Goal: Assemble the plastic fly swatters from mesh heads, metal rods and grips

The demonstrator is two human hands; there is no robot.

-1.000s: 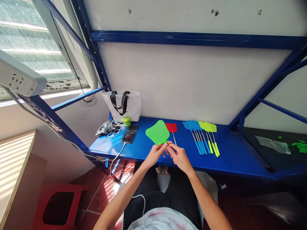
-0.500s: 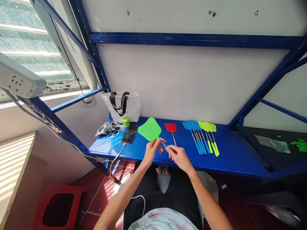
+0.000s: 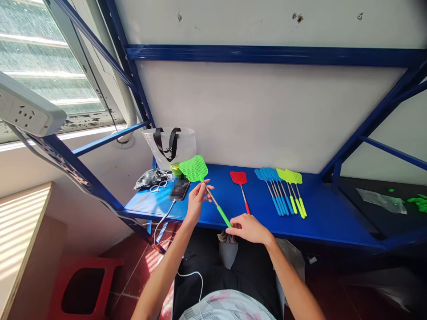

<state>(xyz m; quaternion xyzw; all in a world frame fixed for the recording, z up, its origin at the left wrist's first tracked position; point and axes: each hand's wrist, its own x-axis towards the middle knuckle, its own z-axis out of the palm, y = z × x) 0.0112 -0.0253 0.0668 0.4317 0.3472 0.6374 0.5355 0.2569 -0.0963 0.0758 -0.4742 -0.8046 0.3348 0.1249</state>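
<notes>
A green fly swatter (image 3: 194,169) is held tilted above the front of the blue table, its mesh head up and to the left. My left hand (image 3: 197,200) pinches the metal rod just below the head. My right hand (image 3: 248,228) has its fingers closed at the end of the green grip. Beyond my right hand lies a red fly swatter (image 3: 238,178), its handle pointing toward me. Farther right, several blue fly swatters (image 3: 271,186) lie side by side, overlapping, next to several yellow fly swatters (image 3: 292,186).
The blue table (image 3: 327,213) runs along the wall, framed by blue metal bars. At its left stand a white bag (image 3: 182,144), a green tub (image 3: 175,169), scissors (image 3: 158,186) and a phone (image 3: 180,189) on a cable. Green pieces (image 3: 416,203) lie on a black surface at right.
The green fly swatter's head has moved left and up with my left hand. My right hand has moved down to the grip's end, and more of the rod and grip shows.
</notes>
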